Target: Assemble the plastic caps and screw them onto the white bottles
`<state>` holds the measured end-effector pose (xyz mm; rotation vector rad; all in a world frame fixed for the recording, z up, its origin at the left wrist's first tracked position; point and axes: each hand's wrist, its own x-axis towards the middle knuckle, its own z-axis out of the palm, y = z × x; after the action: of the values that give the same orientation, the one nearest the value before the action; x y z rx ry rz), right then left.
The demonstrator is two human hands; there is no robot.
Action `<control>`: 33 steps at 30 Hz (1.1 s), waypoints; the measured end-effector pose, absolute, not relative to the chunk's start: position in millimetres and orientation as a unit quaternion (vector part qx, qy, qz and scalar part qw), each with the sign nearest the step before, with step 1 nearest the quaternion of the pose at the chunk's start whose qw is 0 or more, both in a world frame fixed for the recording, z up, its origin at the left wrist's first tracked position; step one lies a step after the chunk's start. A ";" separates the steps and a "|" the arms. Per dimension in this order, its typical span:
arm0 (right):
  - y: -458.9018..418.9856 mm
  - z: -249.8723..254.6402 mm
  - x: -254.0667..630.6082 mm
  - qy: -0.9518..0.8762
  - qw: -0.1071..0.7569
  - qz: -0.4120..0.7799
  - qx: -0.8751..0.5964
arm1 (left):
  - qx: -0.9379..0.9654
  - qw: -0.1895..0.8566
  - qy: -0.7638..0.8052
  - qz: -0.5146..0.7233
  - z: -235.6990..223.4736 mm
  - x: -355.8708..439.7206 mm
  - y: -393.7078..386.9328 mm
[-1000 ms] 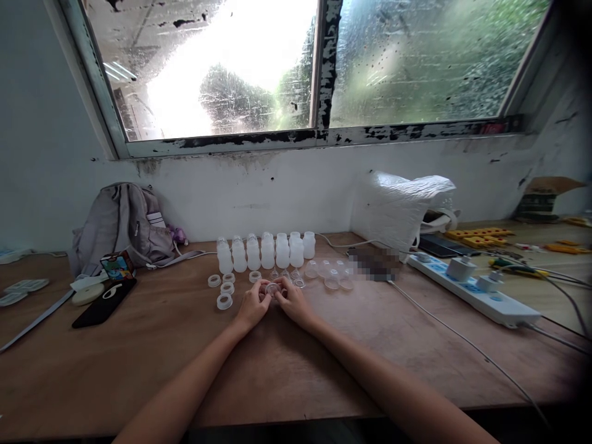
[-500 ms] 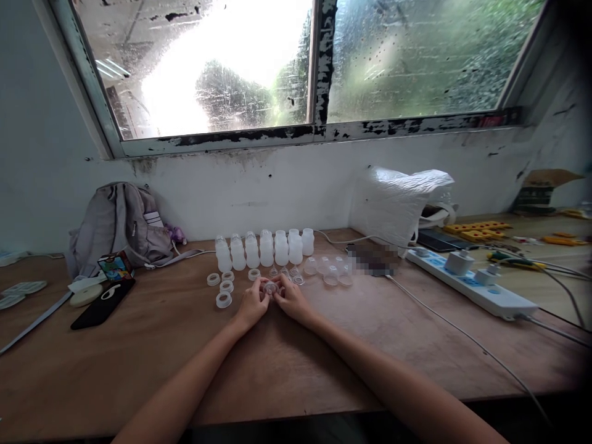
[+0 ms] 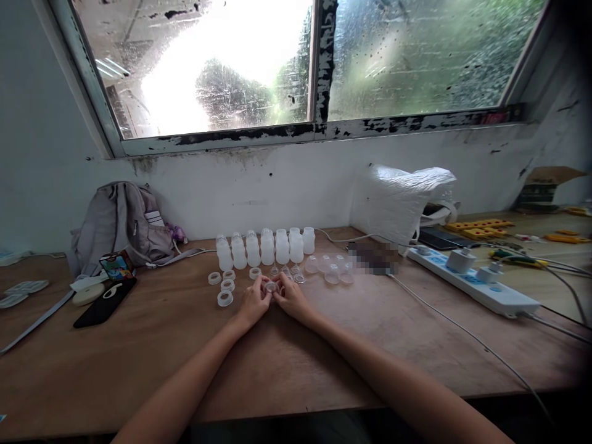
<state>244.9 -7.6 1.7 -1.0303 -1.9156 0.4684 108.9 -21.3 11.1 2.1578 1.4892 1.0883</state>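
Little has moved since half a second ago: the view has shifted slightly, and the small clear teat (image 3: pixel 271 287) seems a touch turned, though it is too small to be sure. The left hand (image 3: pixel 254 302) and right hand (image 3: pixel 292 300) meet low over the surface (image 3: pixel 277 376), the fingers of both narrowed around that teat's rim.

The step in hand looks like working the teat between the fingertips; the next move would call for a steady two-handed pinch on so small a part.

Behind stand seven frosted bottles (image 3: pixel 252 251) in a row. The four on the left carry clear tops; the three on the right look uncapped. Whether any holds liquid cannot be told. Loose collar rings (image 3: pixel 225 298) lie left of the hands, more teats (image 3: pixel 274 270) just behind them, and translucent domed caps (image 3: pixel 332 277) to the right.
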 end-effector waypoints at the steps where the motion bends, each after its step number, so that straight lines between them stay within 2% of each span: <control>1: -8.0 2.4 244.9 -0.772 0.445 0.193 -0.411 | 0.752 0.154 0.516 0.381 11.3 108.6 -21.2; 14: -10.3 9.0 246.2 -0.758 0.458 0.222 -0.407 | 0.747 0.202 0.472 0.422 14.5 107.3 -22.9; 33: -10.1 11.6 246.6 -0.759 0.435 0.205 -0.439 | 0.749 0.147 0.522 0.380 8.6 105.7 -20.4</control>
<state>246.6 -10.1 11.6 -1.0925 -1.8910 0.5092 105.7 -20.4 8.6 2.1555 1.5034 1.0931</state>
